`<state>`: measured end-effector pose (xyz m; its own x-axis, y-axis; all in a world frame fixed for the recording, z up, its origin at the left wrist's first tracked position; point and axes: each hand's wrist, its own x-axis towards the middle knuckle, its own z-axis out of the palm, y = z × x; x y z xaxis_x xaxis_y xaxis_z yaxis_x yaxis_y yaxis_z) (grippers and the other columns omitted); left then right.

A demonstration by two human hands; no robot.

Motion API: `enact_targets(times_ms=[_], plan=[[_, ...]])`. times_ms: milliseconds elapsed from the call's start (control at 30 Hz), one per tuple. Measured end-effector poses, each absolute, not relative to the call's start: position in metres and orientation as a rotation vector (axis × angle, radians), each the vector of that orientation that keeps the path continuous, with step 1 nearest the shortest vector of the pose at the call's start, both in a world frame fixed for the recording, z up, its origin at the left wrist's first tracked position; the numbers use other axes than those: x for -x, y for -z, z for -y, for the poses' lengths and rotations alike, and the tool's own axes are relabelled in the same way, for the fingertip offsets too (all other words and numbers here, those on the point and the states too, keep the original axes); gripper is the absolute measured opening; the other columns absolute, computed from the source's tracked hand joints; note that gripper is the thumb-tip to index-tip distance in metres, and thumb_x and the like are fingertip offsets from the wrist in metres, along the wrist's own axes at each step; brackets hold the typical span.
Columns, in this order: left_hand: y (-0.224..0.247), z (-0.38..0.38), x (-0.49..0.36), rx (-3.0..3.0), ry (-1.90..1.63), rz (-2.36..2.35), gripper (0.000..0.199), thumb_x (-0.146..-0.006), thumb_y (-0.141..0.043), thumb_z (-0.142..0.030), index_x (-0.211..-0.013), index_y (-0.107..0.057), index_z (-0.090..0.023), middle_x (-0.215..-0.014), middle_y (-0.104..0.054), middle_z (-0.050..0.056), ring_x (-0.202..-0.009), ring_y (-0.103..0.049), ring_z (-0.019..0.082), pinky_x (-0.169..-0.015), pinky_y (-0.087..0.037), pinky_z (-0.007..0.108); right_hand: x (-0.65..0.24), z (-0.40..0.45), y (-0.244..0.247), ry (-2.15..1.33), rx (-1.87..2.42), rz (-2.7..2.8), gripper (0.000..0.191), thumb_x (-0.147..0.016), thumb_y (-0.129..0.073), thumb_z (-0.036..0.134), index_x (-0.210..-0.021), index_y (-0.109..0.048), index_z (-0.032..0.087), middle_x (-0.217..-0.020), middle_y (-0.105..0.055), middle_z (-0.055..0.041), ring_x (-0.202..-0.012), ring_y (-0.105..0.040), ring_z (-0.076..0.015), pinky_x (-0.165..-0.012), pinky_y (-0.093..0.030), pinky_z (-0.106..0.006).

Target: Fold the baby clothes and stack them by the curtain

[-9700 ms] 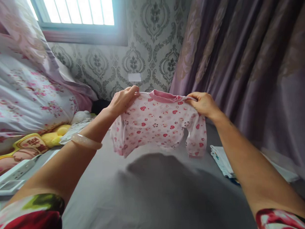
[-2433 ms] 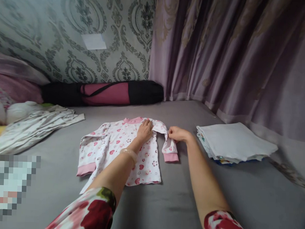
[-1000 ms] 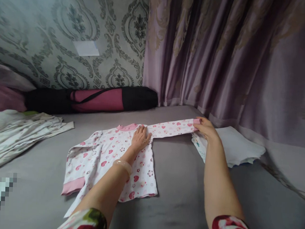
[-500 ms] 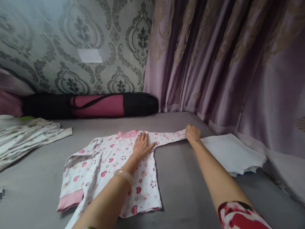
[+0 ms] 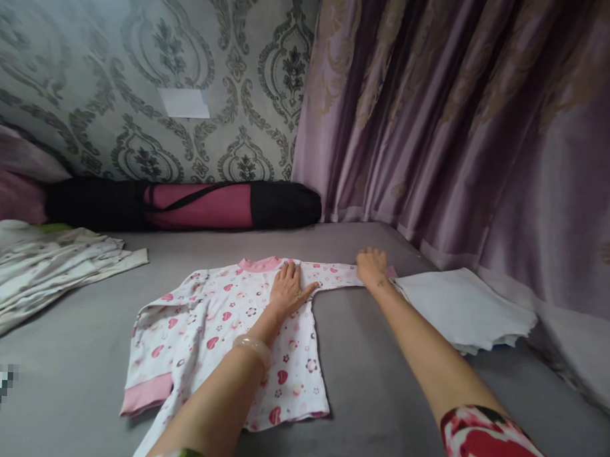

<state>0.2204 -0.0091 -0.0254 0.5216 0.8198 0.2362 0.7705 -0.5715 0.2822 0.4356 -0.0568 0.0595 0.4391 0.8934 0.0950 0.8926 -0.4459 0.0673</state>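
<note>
A white shirt (image 5: 222, 319) with pink hearts, flowers and pink trim lies on the grey sheet. My left hand (image 5: 287, 288), below a pale bangle, presses flat on its upper right part near the collar, fingers spread. The right sleeve stretches out sideways, and my right hand (image 5: 372, 265) is on it near the pink cuff, fingers curled in. Whether those fingers pinch the cloth is hidden. The other sleeve is folded down at the left, its pink cuff pointing toward me.
White cloths (image 5: 467, 307) lie stacked right of my right hand. Crumpled light clothes (image 5: 48, 266) are at the left. A black and pink long bag (image 5: 200, 206) rests against the patterned wall, and purple curtains (image 5: 439, 113) hang at the right.
My right hand has moved slightly left along the sleeve, so the pink cuff now shows beyond it. My left hand stays on the shirt.
</note>
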Motion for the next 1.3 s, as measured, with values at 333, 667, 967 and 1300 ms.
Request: enact_targets(times_ms=[333, 667, 967, 1300], plan=[[0.021, 0.009, -0.219, -2.665, -0.398, -1.355, 0.068, -0.091, -0.041, -0.047, -0.144, -0.037, -0.005, -0.153, -0.033, 0.019, -0.143, -0.026, 0.033, -0.115, -0.025, 0.045, -0.345, 0.047, -0.008, 0.494, -2.407, -2.263, 0.057, -0.101, -0.016, 0.038, -0.147, -0.037, 0.013, -0.156, -0.03, -0.0095, -0.145, -0.022, -0.0207, -0.117, -0.014, -0.039], [0.024, 0.009, -0.22, -2.613, -0.53, -1.404, 0.06, -0.096, -0.029, -0.047, -0.142, -0.042, -0.011, -0.151, -0.038, 0.015, -0.142, -0.031, 0.031, -0.116, -0.025, 0.045, -0.411, 0.07, -0.007, 0.463, -2.637, -1.772, 0.063, -0.099, -0.009, 0.048, -0.155, -0.019, 0.019, -0.162, -0.012, -0.0063, -0.148, -0.004, -0.0293, -0.116, -0.003, -0.057], [0.021, 0.011, -0.22, -2.626, -0.436, -1.399, 0.068, -0.095, -0.028, -0.051, -0.144, -0.038, -0.006, -0.154, -0.032, 0.019, -0.143, -0.027, 0.032, -0.117, -0.021, 0.046, -0.45, 0.079, 0.003, 0.069, -2.953, -1.363, 0.058, -0.099, -0.022, 0.037, -0.149, -0.033, 0.011, -0.154, -0.028, -0.0208, -0.143, -0.02, -0.0351, -0.113, -0.017, -0.05], [0.005, 0.014, -0.212, -2.637, -0.202, -1.279, 0.06, -0.096, -0.031, -0.048, -0.143, -0.037, -0.011, -0.154, -0.031, 0.019, -0.144, -0.023, 0.033, -0.115, -0.023, 0.049, -0.435, 0.086, -0.011, -0.006, -2.966, -1.432, 0.041, -0.1, -0.04, 0.035, -0.134, -0.052, 0.017, -0.136, -0.05, -0.0183, -0.118, -0.054, -0.0278, -0.097, -0.045, -0.048]])
